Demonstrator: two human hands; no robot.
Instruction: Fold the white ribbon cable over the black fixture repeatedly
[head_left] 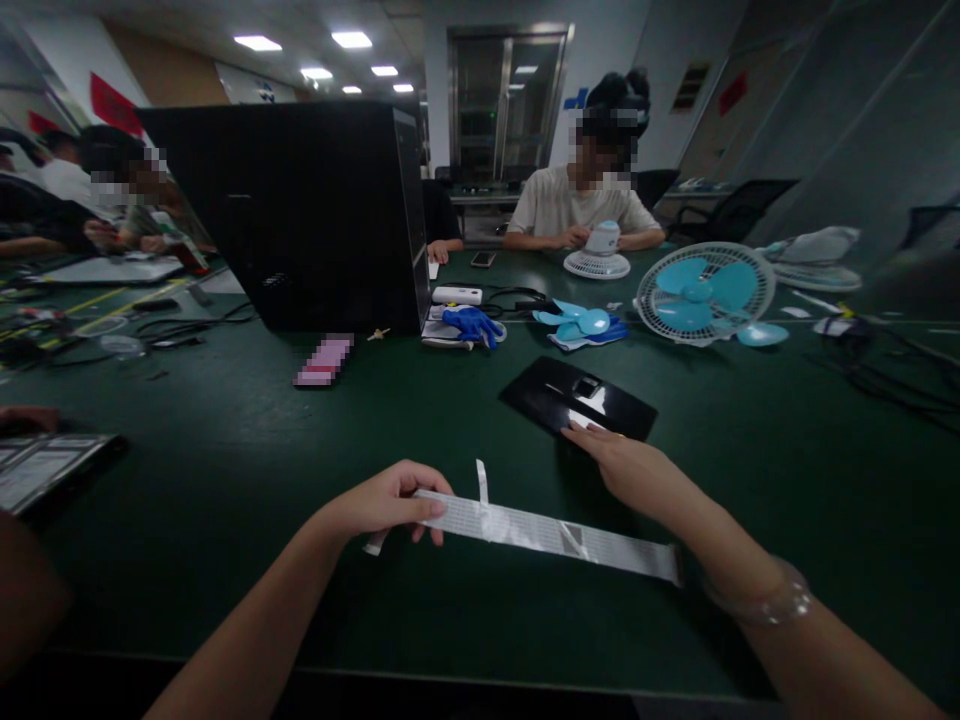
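Left hand [397, 498]: thumb and fingers closed on one end of the ribbon cable [517, 525], which extends rightward above the green table [405, 620]. Right hand [630, 462]: fingers extended at the black panel's [555, 388] near edge, grip unconfirmed. Advisable: support the cable's free end, avoiding creases.

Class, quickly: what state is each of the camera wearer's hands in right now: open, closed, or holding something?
Left hand: closed, holding the flat silvery strip.
Right hand: outstretched at the near edge of the black panel; grip cannot be told.
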